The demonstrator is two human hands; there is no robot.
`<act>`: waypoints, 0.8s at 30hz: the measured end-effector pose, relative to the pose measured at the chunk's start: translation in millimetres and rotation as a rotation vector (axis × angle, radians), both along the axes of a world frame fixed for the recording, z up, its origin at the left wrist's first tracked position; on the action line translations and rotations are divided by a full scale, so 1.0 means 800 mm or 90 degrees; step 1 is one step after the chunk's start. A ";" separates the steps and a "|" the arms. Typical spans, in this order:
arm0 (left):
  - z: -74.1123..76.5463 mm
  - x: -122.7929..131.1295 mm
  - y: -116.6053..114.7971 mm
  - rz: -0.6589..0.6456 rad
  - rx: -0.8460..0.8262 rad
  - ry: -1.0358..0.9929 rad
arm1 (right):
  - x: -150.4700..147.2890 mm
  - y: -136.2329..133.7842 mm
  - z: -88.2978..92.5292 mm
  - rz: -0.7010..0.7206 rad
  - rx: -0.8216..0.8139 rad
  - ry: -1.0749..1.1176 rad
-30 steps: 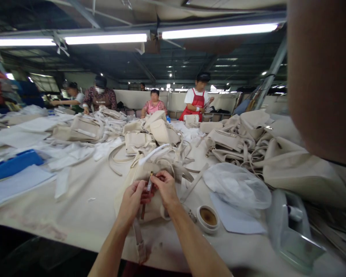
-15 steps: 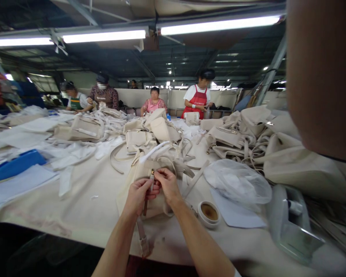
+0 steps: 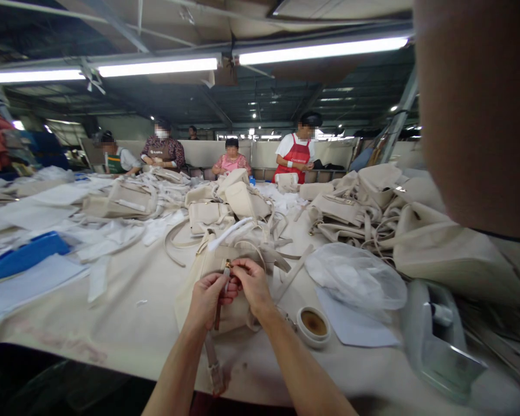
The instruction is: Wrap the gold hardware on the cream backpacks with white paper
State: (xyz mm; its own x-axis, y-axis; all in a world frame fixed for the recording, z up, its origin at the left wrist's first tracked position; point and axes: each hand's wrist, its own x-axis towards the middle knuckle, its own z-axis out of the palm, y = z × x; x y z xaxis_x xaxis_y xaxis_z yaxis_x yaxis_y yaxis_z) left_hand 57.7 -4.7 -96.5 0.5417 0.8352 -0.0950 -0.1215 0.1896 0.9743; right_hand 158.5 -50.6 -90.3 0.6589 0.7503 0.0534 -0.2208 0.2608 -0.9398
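Observation:
A cream handbag [image 3: 195, 283] lies in front of me at the middle of the table. My left hand [image 3: 207, 296] is closed on a narrow strap [image 3: 218, 316] of this bag, thumb on top; the strap's brown underside shows below the fingers. At the strap's upper end sits a small gold-coloured clasp [image 3: 227, 264]. The fingertips of my right hand [image 3: 253, 284] pinch at the clasp from the right, and they hide part of it. Another strap end [image 3: 214, 364], with a buckle, hangs towards the table's front edge.
A round pot of brown stuff [image 3: 314, 322] stands right of my hands, by a clear plastic bag [image 3: 357, 274] and a tape dispenser [image 3: 437, 341]. Cream bags [image 3: 342, 208] are heaped behind and right. A blue tray [image 3: 26, 254] lies left. Several co-workers stand or sit across the table.
The camera view has tilted slightly upward. My two hands stay together at the clasp, with only small finger movement. Across the table, co-workers have shifted their arms and posture a little.

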 end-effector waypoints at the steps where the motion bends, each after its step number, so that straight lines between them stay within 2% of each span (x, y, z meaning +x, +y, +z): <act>1: 0.001 0.000 0.000 0.000 -0.001 0.001 | 0.000 -0.007 0.002 0.003 0.000 0.001; 4: 0.002 0.001 0.002 0.011 -0.005 0.006 | 0.004 -0.038 0.007 0.019 0.006 -0.022; 8: 0.001 0.003 0.001 0.022 -0.003 0.016 | 0.023 -0.099 0.003 0.087 -0.033 -0.078; 11: 0.002 0.003 0.000 0.027 0.004 0.021 | 0.042 -0.154 -0.006 0.056 -0.096 -0.122; 16: 0.003 0.003 0.000 0.031 0.015 0.028 | 0.087 -0.257 -0.020 -0.151 -0.206 -0.217; 21: 0.003 0.003 0.003 0.031 0.025 0.040 | 0.150 -0.356 -0.019 -0.474 -0.299 -0.266; 24: 0.002 0.004 0.008 0.033 0.032 0.048 | 0.194 -0.401 -0.012 -0.650 -0.346 -0.314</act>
